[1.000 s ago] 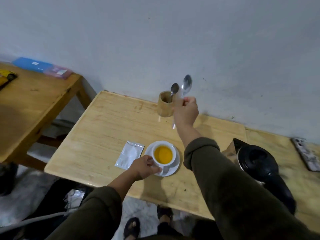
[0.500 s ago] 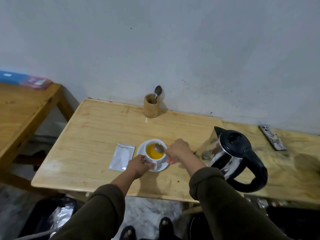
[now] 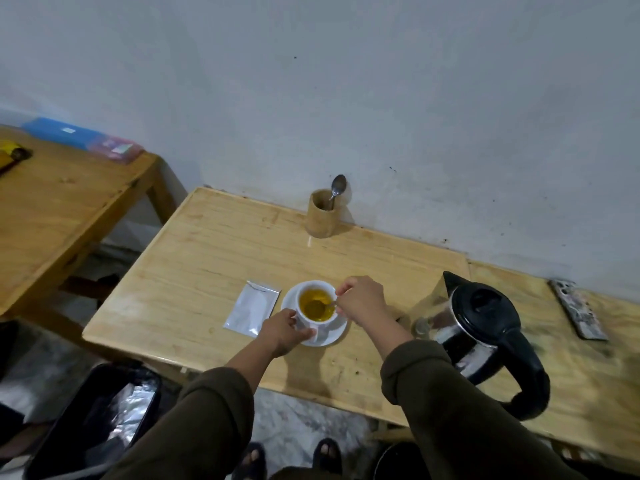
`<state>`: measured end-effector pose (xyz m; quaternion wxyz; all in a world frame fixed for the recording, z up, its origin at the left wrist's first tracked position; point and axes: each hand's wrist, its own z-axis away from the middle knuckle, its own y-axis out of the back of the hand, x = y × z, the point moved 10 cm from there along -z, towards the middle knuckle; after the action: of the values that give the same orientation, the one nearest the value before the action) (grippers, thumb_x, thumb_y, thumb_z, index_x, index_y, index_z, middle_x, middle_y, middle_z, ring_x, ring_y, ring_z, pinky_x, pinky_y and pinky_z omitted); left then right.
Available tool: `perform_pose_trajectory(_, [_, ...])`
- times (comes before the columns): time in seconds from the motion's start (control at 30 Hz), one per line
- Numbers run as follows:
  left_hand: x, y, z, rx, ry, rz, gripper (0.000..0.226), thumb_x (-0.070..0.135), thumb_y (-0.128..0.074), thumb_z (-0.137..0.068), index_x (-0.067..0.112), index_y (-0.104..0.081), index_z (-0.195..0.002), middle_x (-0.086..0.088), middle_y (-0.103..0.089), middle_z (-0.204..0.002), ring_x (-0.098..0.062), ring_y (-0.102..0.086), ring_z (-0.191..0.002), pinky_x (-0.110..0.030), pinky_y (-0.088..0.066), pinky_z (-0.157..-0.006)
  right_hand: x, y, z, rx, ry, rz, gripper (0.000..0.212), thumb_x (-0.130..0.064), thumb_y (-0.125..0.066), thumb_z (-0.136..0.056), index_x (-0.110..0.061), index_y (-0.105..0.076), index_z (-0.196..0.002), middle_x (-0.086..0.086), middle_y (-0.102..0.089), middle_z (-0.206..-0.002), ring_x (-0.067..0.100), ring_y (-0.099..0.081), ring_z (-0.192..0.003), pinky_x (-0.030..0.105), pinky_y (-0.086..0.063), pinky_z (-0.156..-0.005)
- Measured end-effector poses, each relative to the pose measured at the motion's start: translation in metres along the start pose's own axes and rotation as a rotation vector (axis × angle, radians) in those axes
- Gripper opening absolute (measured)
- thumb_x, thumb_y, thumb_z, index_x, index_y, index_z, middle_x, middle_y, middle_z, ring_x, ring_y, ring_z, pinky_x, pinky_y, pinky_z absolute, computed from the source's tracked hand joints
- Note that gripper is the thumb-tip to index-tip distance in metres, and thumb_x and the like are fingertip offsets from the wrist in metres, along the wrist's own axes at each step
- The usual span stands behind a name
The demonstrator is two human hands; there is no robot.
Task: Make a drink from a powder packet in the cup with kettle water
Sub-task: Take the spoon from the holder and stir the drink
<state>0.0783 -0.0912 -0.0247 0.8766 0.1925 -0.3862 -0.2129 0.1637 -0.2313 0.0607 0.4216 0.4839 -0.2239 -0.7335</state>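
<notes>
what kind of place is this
Probably a plain room at home, used as a makeshift tea corner: a kettle and spoon holder on a bare wooden table against a scuffed wall.

Just the one head-worn wide-angle view here, looking forward and steeply down over both sleeves at the wooden surface (image 3: 194, 292) pushed against a grey wall (image 3: 381, 98). Close enough that the cup (image 3: 317, 308) sits mid-frame within arm's reach. Wide enough to catch feet (image 3: 287, 459) at the bottom edge and a second table (image 3: 62, 209) off left.
</notes>
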Motion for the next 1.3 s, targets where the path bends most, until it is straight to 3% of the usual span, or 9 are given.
perform_pose_trajectory(0.17, [0.002, -0.001, 0.001, 0.007, -0.010, -0.019, 0.069, 0.041, -0.063, -0.084, 0.012, -0.039, -0.142, -0.006, -0.051, -0.143, -0.024, -0.049, -0.131, -0.032, -0.040, -0.104, 0.001, 0.012, 0.011, 0.188, 0.116, -0.237, 0.012, -0.014, -0.061, -0.086, -0.016, -0.071, -0.092, 0.001, -0.072, -0.095, 0.015, -0.062, -0.092, 0.024, -0.046, -0.078])
perform_pose_trajectory(0.33, [0.002, -0.001, 0.001, 0.028, -0.025, -0.029, 0.070, 0.042, -0.062, -0.085, 0.012, -0.038, -0.143, -0.007, -0.052, -0.142, -0.024, -0.050, -0.130, -0.031, -0.039, -0.103, -0.003, 0.017, 0.022, 0.290, 0.272, -0.239, 0.019, -0.012, -0.055, -0.090, -0.010, -0.070, -0.101, 0.007, -0.071, -0.105, 0.018, -0.062, -0.098, 0.021, -0.043, -0.082])
perform_pose_trajectory(0.43, [0.001, -0.001, 0.000, 0.034, -0.021, -0.004, 0.073, 0.046, -0.065, -0.081, 0.013, -0.039, -0.142, -0.005, -0.053, -0.141, -0.023, -0.051, -0.129, -0.030, -0.040, -0.101, -0.004, 0.010, 0.022, 0.264, 0.315, -0.222, 0.020, -0.010, -0.055, -0.091, -0.010, -0.071, -0.102, 0.007, -0.071, -0.107, 0.014, -0.060, -0.094, 0.019, -0.041, -0.081])
perform_pose_trajectory(0.53, [0.001, -0.001, 0.001, 0.045, -0.032, -0.018, 0.076, 0.047, -0.066, -0.080, 0.012, -0.039, -0.142, -0.005, -0.054, -0.139, -0.021, -0.051, -0.128, -0.029, -0.040, -0.101, -0.004, 0.004, 0.021, 0.226, 0.341, -0.265, 0.018, -0.009, -0.056, -0.090, -0.011, -0.072, -0.099, 0.007, -0.073, -0.103, 0.014, -0.062, -0.091, 0.026, -0.050, -0.086])
perform_pose_trajectory(0.63, [0.001, -0.001, 0.001, 0.057, -0.038, -0.017, 0.076, 0.045, -0.068, -0.080, 0.011, -0.039, -0.142, -0.006, -0.055, -0.138, -0.021, -0.052, -0.127, -0.029, -0.040, -0.102, -0.006, -0.001, 0.022, 0.188, 0.352, -0.258, 0.016, -0.009, -0.056, -0.090, -0.010, -0.071, -0.096, 0.007, -0.073, -0.099, 0.014, -0.063, -0.089, 0.019, -0.049, -0.079])
perform_pose_trajectory(0.73, [0.001, -0.001, 0.000, 0.055, -0.038, -0.015, 0.077, 0.044, -0.068, -0.079, 0.010, -0.038, -0.142, -0.006, -0.055, -0.137, -0.022, -0.052, -0.127, -0.030, -0.040, -0.103, -0.007, -0.001, 0.020, 0.149, 0.337, -0.283, 0.015, -0.008, -0.054, -0.090, -0.009, -0.070, -0.092, 0.010, -0.074, -0.089, 0.019, -0.068, -0.085, 0.025, -0.052, -0.079])
perform_pose_trajectory(0.83, [0.000, -0.001, -0.001, 0.048, -0.036, -0.004, 0.080, 0.044, -0.069, -0.079, 0.011, -0.036, -0.143, -0.007, -0.055, -0.138, -0.022, -0.053, -0.126, -0.029, -0.042, -0.100, -0.011, 0.003, 0.017, 0.133, 0.343, -0.225, 0.015, -0.007, -0.053, -0.091, -0.007, -0.068, -0.090, 0.013, -0.074, -0.086, 0.020, -0.069, -0.082, 0.017, -0.049, -0.072])
perform_pose_trajectory(1.03, [0.002, -0.002, -0.002, 0.045, -0.049, 0.018, 0.083, 0.041, -0.070, -0.079, 0.014, -0.029, -0.146, -0.008, -0.053, -0.141, -0.025, -0.053, -0.126, -0.031, -0.042, -0.099, -0.017, 0.008, 0.018, 0.192, 0.403, -0.049, 0.020, -0.010, -0.050, -0.093, -0.008, -0.069, -0.098, 0.009, -0.069, -0.103, 0.021, -0.062, -0.096, 0.025, -0.045, -0.084])
perform_pose_trajectory(1.3, [0.003, -0.003, -0.002, 0.041, -0.046, 0.006, 0.081, 0.041, -0.069, -0.080, 0.014, -0.029, -0.146, -0.009, -0.053, -0.141, -0.025, -0.053, -0.127, -0.032, -0.043, -0.099, -0.019, 0.001, 0.023, 0.159, 0.382, -0.171, 0.020, -0.009, -0.053, -0.092, -0.008, -0.070, -0.101, 0.010, -0.072, -0.106, 0.022, -0.064, -0.099, 0.022, -0.045, -0.086])
